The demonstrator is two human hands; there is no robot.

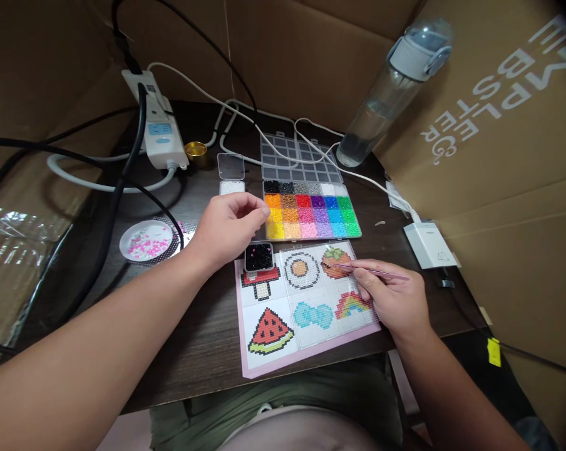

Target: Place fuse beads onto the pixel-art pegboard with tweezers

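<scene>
Pink tweezers point(381, 272) are held in my right hand point(398, 297), their tips over the persimmon-like orange picture on the pattern sheet point(268, 366). A clear pegboard point(315, 338) lies over the sheet's right part, across egg, bow and rainbow pictures. My left hand point(226, 228) hovers at the left edge of the bead box point(311, 240), thumb and forefinger pinched together; what they hold, if anything, I cannot make out. Just below it, a small box of black beads point(259, 257) rests on the sheet's top edge. Watermelon and mushroom pictures show at the sheet's left.
A white dish point(146, 241) of pink and white beads stands at left, near a small gold cup point(196, 152). Cables run from the power strip point(163, 138) across the box's open lid. A water bottle point(381, 100) and white charger point(431, 244) stand right, beside cardboard walls.
</scene>
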